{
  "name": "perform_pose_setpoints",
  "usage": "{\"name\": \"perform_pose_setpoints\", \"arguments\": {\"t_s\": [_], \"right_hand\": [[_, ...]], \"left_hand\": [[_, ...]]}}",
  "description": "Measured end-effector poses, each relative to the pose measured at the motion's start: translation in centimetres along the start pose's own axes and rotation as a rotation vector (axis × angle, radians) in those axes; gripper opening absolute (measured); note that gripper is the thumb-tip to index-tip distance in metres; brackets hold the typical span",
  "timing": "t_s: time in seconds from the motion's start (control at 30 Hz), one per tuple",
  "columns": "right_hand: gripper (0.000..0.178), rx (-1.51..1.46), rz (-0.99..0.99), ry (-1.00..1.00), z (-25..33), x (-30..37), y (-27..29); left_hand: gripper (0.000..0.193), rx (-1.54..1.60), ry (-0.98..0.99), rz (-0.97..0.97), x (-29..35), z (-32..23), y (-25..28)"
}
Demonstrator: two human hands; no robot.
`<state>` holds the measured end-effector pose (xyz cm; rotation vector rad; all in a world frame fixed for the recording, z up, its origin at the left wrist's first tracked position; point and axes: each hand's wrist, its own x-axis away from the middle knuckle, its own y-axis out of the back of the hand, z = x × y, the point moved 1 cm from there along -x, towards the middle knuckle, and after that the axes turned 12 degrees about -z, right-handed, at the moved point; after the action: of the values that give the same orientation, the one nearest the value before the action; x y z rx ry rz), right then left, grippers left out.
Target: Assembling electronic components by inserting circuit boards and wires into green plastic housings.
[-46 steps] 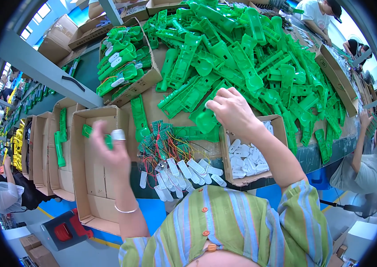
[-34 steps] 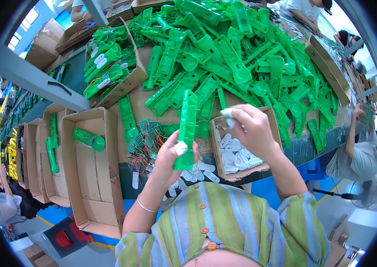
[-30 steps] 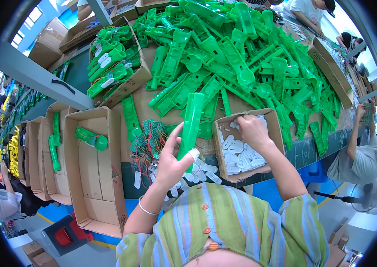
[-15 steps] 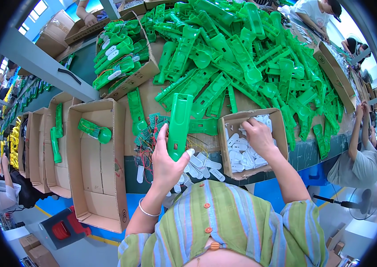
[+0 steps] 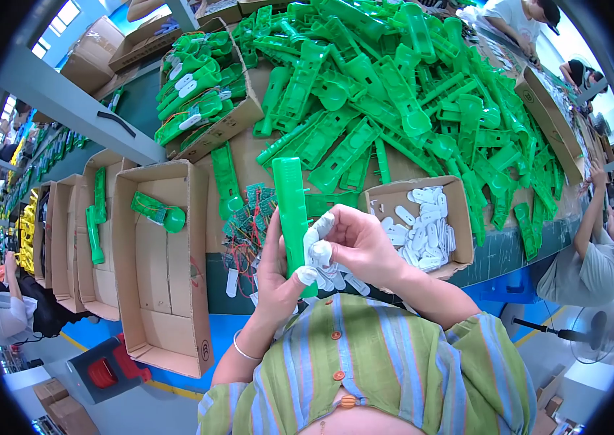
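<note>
My left hand (image 5: pixel 276 270) is wrapped round a long green plastic shell (image 5: pixel 290 206), held upright on its edge above the table; a white cover is on the thumb tip. Pressed close to the shell's right side, my right hand (image 5: pixel 361 246) has its white-covered fingertips pinched together. What they hold, if anything, blends with the white covers. Beneath the hands lie several loose white oval pieces (image 5: pixel 350 283), partly hidden. Green circuit boards with red wires (image 5: pixel 249 225) are heaped just left of the shell. To the right stands a cardboard box of white oval pieces (image 5: pixel 459 217).
A large pile of green shells (image 5: pixel 394 87) covers the table's far side. At the left, a cardboard tray (image 5: pixel 166 290) holds one wired shell (image 5: pixel 158 212). Farther back, a box (image 5: pixel 249 109) is filled with wired shells. Other people work at the edges.
My right hand has left the box of white pieces and come left to the shell. The shell in my left hand has turned from face-on to edge-on.
</note>
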<state>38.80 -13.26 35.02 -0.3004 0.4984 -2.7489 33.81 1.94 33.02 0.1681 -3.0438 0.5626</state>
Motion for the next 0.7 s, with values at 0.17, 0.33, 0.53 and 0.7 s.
{"name": "perform_pose_setpoints", "arguments": {"t_s": [0.17,0.33,0.53,0.7], "right_hand": [[0.007,0.229,-0.055,0.088,-0.7,0.0,-1.3],[0.012,0.265,0.122,0.082,-0.6,-3.2,-1.2],[0.028,1.108,0.008,0.754,-4.0,-9.2,-1.9],[0.022,1.024,-0.014,0.916,-3.3,-8.8,-1.5]], "left_hand": [[0.087,-0.366,-0.15,-0.003,0.4,0.5,1.4],[0.072,-0.225,-0.125,-0.264,0.6,1.3,5.1],[0.045,0.085,-0.004,-0.322,-1.1,-0.3,5.6],[0.044,0.246,0.002,-0.406,-1.8,1.0,7.6]]}}
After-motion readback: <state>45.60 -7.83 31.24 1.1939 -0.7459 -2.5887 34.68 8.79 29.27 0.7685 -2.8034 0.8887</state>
